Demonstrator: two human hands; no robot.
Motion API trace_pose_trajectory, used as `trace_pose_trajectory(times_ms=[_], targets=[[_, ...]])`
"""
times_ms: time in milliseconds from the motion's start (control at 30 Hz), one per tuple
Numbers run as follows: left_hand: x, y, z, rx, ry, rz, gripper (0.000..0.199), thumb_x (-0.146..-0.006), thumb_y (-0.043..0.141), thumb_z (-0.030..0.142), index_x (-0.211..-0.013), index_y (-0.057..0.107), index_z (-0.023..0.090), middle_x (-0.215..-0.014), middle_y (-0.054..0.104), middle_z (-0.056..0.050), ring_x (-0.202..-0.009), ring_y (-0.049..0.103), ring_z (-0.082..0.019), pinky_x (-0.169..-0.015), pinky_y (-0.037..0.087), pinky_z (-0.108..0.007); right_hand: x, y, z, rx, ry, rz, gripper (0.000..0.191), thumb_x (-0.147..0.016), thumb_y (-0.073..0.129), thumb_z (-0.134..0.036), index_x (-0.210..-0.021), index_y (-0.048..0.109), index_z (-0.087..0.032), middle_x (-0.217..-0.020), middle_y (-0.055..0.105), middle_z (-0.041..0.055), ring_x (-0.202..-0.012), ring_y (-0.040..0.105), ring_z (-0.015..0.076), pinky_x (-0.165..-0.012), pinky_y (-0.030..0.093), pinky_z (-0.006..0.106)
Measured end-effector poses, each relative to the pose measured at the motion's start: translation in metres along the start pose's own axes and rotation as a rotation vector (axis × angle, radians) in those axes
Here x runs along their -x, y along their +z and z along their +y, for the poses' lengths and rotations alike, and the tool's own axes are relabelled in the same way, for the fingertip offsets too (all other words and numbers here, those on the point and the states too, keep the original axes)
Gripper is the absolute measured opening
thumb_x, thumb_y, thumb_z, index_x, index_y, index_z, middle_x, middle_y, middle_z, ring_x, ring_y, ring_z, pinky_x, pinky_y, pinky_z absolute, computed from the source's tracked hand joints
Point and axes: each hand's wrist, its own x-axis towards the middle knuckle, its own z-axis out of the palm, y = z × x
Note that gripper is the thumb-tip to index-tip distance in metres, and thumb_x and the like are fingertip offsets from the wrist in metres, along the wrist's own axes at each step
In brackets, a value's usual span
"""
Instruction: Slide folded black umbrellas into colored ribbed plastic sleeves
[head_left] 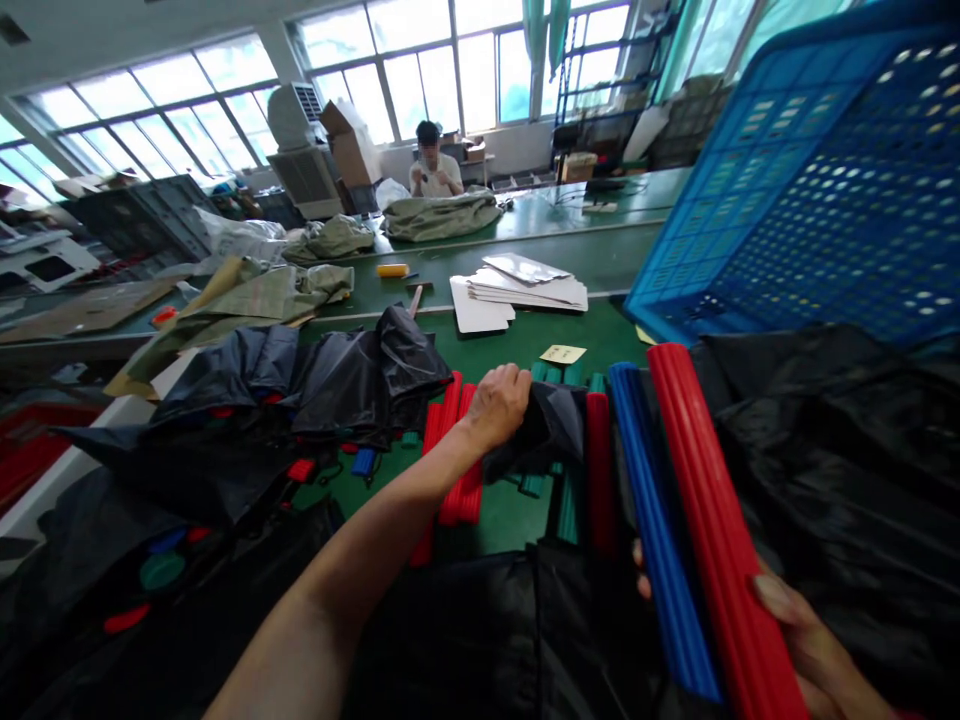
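Note:
My left hand (501,408) is closed, pinching the edge of a black bag (551,425) of thin fabric. In my right hand (814,645) are a long red ribbed bar (716,510) and a blue ribbed bar (664,530), held side by side and tilted. The fingertips come round behind the blue one, and the thumb presses on the red one. Close to the bag's mouth stands a dark red bar (599,470). Several green ribbed bars (568,500) lie behind and below the bag. Left of them, under my left forearm, lie more red bars (450,440).
Black bags (247,400) with coloured ends showing are heaped on the left. A blue perforated crate (690,250) leans at the right above black fabric (840,430). White cards (525,288), a yellow note (562,354) and a hammer (417,296) lie on the green table (510,350). A person (436,170) sits beyond.

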Motion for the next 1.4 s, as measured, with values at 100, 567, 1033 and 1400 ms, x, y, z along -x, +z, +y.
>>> trace_pose_trajectory(times_ms=[100,567,1033,1400], targets=[[0.005,0.019,0.014,0.182,-0.1,-0.021,0.026,-0.09,0.035,0.017,-0.1,0.059,0.017,-0.098,0.061,-0.009,-0.093,0.057,-0.018,-0.086,0.045,-0.03,0.022,-0.003,0.007,0.085,0.058,-0.062,0.088,-0.055,0.064,-0.071,-0.131,0.051,-0.028,-0.128,0.056,0.0207,-0.105,0.059,0.0427,-0.087,0.046,0.058],[-0.04,-0.082,-0.031,0.453,-0.28,0.248,0.027,-0.08,0.048,0.016,-0.094,0.07,0.017,-0.09,0.07,-0.002,-0.087,0.062,-0.014,-0.085,0.047,-0.025,0.008,0.083,0.015,0.146,0.064,-0.478,0.073,-0.058,0.075,-0.057,-0.119,0.055,-0.021,-0.106,0.066,0.017,-0.086,0.068,0.0331,-0.07,0.053,0.043],[-0.007,0.021,-0.036,0.287,-0.347,0.016,0.027,-0.087,0.043,0.019,-0.096,0.068,0.019,-0.095,0.066,-0.005,-0.091,0.061,-0.016,-0.086,0.047,-0.027,-0.064,0.069,0.044,0.119,0.145,-0.277,0.038,-0.072,0.068,-0.037,-0.101,0.056,-0.016,-0.084,0.07,0.0113,-0.071,0.07,0.0281,-0.066,0.053,0.042],[-0.002,0.046,-0.035,0.247,-0.414,-0.021,0.024,-0.089,0.042,0.021,-0.103,0.061,0.02,-0.098,0.065,-0.005,-0.091,0.061,-0.017,-0.082,0.046,-0.026,-0.061,0.085,0.048,0.347,0.069,-0.137,0.054,-0.057,0.078,-0.034,-0.105,0.059,-0.016,-0.079,0.066,0.0016,-0.071,0.062,0.0176,-0.066,0.05,0.028]])
